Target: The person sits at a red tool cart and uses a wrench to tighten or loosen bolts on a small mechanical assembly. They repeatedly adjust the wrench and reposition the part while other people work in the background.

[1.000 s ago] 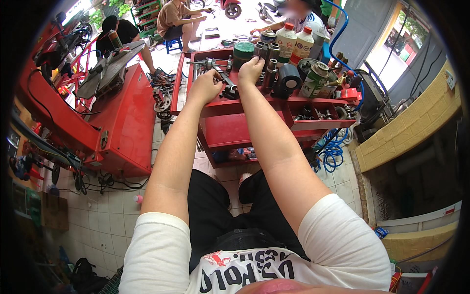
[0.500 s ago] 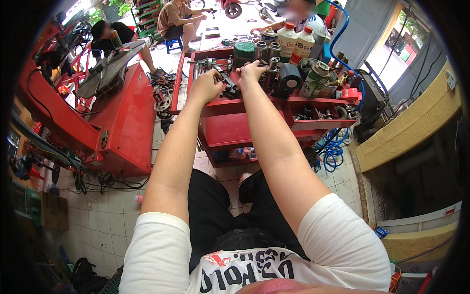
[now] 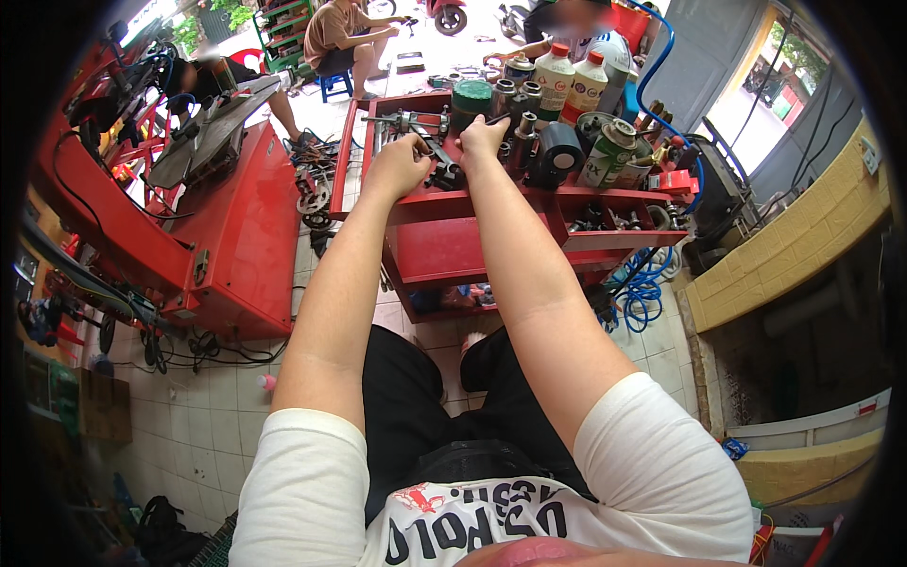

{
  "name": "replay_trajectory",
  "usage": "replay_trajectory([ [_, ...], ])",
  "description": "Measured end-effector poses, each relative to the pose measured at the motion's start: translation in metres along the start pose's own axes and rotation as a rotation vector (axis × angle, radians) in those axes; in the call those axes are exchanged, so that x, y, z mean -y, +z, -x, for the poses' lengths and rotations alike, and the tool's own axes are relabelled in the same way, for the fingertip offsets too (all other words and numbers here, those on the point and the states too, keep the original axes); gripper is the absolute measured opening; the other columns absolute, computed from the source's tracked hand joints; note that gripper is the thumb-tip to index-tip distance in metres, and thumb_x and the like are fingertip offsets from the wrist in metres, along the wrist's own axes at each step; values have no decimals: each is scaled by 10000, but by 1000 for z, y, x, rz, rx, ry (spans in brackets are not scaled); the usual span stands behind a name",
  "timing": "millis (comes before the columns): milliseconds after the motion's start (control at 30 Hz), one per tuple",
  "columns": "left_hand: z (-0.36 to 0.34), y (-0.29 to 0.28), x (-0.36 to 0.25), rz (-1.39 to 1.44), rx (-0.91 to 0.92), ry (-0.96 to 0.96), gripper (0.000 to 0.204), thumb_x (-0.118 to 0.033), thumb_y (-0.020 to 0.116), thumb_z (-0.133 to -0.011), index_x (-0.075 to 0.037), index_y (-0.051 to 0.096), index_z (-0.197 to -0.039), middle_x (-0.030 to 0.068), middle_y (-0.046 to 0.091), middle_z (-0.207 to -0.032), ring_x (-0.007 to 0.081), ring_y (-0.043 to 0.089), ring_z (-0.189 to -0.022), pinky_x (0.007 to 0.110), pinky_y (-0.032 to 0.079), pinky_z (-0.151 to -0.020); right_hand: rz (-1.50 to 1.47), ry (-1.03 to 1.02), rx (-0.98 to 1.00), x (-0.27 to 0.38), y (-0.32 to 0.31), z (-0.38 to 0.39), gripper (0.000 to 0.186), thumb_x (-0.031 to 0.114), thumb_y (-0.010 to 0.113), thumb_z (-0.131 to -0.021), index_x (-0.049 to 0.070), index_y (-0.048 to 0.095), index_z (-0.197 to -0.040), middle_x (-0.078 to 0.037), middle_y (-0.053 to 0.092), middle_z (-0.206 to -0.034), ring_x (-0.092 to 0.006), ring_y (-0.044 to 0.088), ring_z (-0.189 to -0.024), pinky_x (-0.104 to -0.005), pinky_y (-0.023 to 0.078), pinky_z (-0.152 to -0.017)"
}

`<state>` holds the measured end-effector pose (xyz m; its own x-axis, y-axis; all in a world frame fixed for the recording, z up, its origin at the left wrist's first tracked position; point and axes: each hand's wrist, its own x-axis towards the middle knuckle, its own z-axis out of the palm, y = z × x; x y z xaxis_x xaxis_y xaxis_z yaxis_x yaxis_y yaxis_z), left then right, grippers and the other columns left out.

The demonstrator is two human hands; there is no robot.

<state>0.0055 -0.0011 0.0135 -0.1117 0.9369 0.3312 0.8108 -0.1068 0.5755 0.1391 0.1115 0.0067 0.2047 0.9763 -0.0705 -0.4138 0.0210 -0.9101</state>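
Both of my forearms reach over a red tool cart (image 3: 444,255). My left hand (image 3: 400,165) curls its fingers among metal tools in the top tray, near a steel puller-like tool (image 3: 416,121); what it grips is hidden. My right hand (image 3: 482,142) is closed around something dark and small that I cannot make out, between a green tub (image 3: 470,97) and upright steel cylinders (image 3: 526,132). To its right stand a dark cylindrical part (image 3: 553,156), a green can (image 3: 609,151) and two bottles with red caps (image 3: 583,90). Small metal parts (image 3: 595,219) fill the front compartment.
A red machine (image 3: 236,246) stands at left, with cables (image 3: 198,350) on the tiled floor. A seated person (image 3: 335,42) and two others work beyond the cart. Blue hose (image 3: 638,293) lies coiled at right, beside a yellow brick ledge (image 3: 775,236).
My right hand has dropped a little from the steel cylinders and changed its finger position. My left hand is nearly still. The person at far left has shifted their head downward.
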Motion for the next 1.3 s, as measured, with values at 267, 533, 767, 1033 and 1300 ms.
replay_trajectory([
  [267,0,1,1,15,-6,8,259,-235,695,-874,-59,729,-1061,180,766,-1025,336,739,-976,426,571,-874,-74,30,24,-2,-3,-7,733,137,478,-1092,135,49,-1686,-221,434,-1578,-216,637,-684,-286,439,-400],
  [533,0,1,3,0,-14,26,252,-238,692,-871,-62,738,-1044,179,768,-1009,341,741,-968,431,574,-881,-119,17,89,1,-5,2,811,130,483,-1097,195,-81,-1676,-130,680,-1192,-167,577,-615,-303,456,-414],
  [767,-1,1,5,6,-3,13,249,-232,688,-865,-67,744,-1043,179,770,-1010,340,744,-967,427,577,-881,-166,-58,40,2,-5,3,810,125,490,-1102,220,-73,-1676,-87,709,-1111,-142,556,-588,-300,454,-419],
  [1033,-1,1,1,4,3,25,251,-235,684,-868,-66,743,-1044,178,770,-1010,337,742,-966,430,577,-872,26,-57,104,-7,-5,-4,830,111,502,-1096,82,-99,-1667,-92,712,-915,-141,550,-568,-303,442,-432],
  [1300,-1,1,2,9,4,19,249,-234,684,-867,-62,740,-1039,181,768,-1008,343,740,-963,433,576,-864,15,-62,116,0,-6,4,812,127,488,-1103,81,-91,-1670,-97,712,-927,-136,536,-541,-300,436,-429],
])
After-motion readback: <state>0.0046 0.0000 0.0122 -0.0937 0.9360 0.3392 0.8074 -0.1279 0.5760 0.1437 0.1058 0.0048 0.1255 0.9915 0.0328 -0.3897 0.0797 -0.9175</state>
